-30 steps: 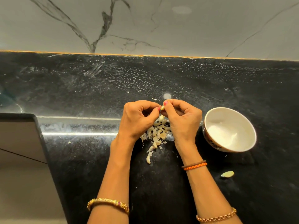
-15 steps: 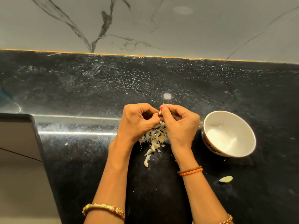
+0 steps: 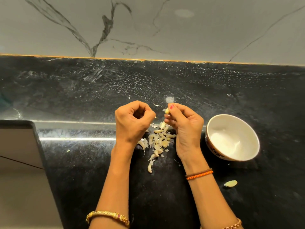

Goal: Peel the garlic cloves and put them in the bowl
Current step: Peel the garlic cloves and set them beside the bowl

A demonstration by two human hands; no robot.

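Note:
My right hand (image 3: 184,124) pinches a small garlic clove (image 3: 167,110) between thumb and fingertips above the counter. My left hand (image 3: 133,123) hovers a short way to the left, fingers curled, with a tiny scrap of skin (image 3: 155,117) at its fingertips. Between and below the hands lies a heap of garlic cloves and papery skins (image 3: 159,139) on the black counter. A white bowl (image 3: 214,129) with a patterned outside stands just right of my right hand; its inside looks empty.
A single pale clove or peel (image 3: 230,183) lies on the counter near my right forearm. The counter's cut-out edge (image 3: 38,146) drops off at the left. A marble wall (image 3: 148,27) closes the back of the counter.
My hands were joined on the clove; now they have pulled apart, the left moving left with a bit of skin and the right keeping the clove.

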